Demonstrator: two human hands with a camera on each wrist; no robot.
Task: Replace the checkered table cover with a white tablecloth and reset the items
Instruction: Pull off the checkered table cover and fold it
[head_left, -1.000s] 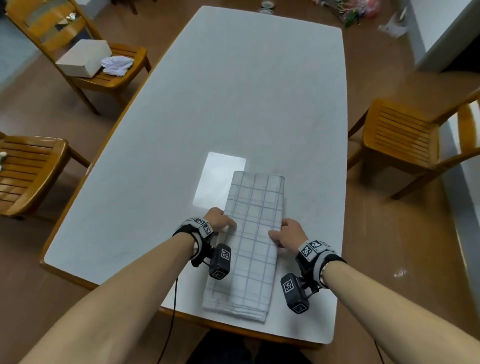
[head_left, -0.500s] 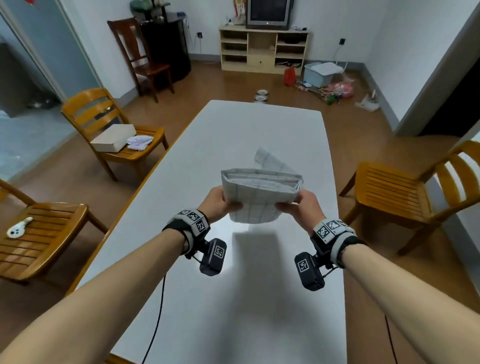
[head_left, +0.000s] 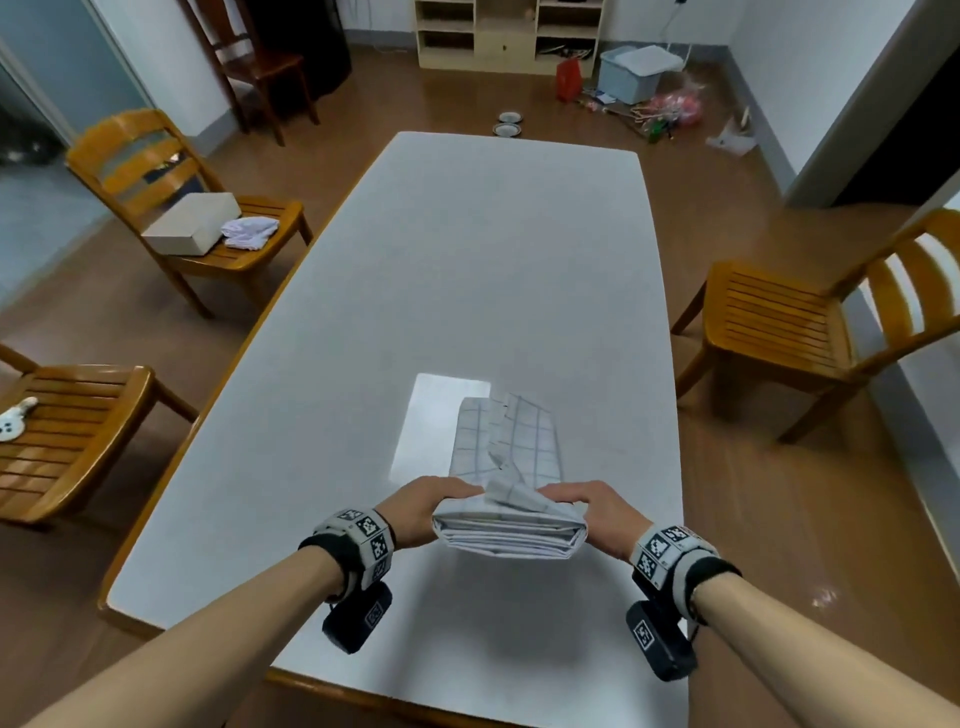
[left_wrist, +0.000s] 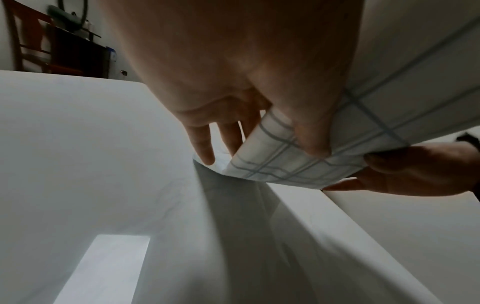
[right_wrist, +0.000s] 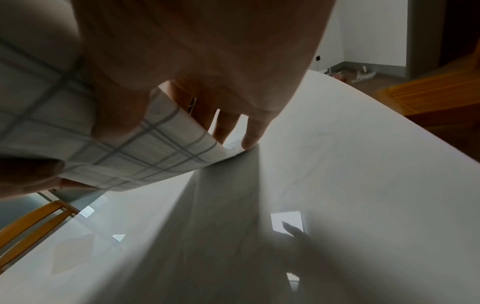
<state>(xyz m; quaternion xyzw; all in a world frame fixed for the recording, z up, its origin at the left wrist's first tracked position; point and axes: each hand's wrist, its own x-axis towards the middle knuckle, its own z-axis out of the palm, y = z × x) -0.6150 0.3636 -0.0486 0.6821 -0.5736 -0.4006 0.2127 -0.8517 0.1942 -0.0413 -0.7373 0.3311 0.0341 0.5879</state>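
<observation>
The folded checkered table cover (head_left: 511, 519), white with thin blue-grey lines, is held just above the near part of the white table (head_left: 467, 260). My left hand (head_left: 421, 512) grips its left end and my right hand (head_left: 597, 512) grips its right end, thumbs on top. A loose layer of the cover stretches forward and lies on the table surface. In the left wrist view the thumb presses the cover (left_wrist: 285, 160) against the fingers beneath it. The right wrist view shows the same pinch on the cover (right_wrist: 130, 148).
A wooden chair at the far left carries a white box (head_left: 192, 223) and a crumpled white cloth (head_left: 249, 231). A nearer left chair (head_left: 67, 431) holds a small white object. Another chair (head_left: 789, 322) stands at the right. Two bowls (head_left: 509, 124) sit on the floor beyond the table.
The cover lay flat on the table with a hand at each side. Both hands then lifted it up, and now it is lower again with its far layer on the table.
</observation>
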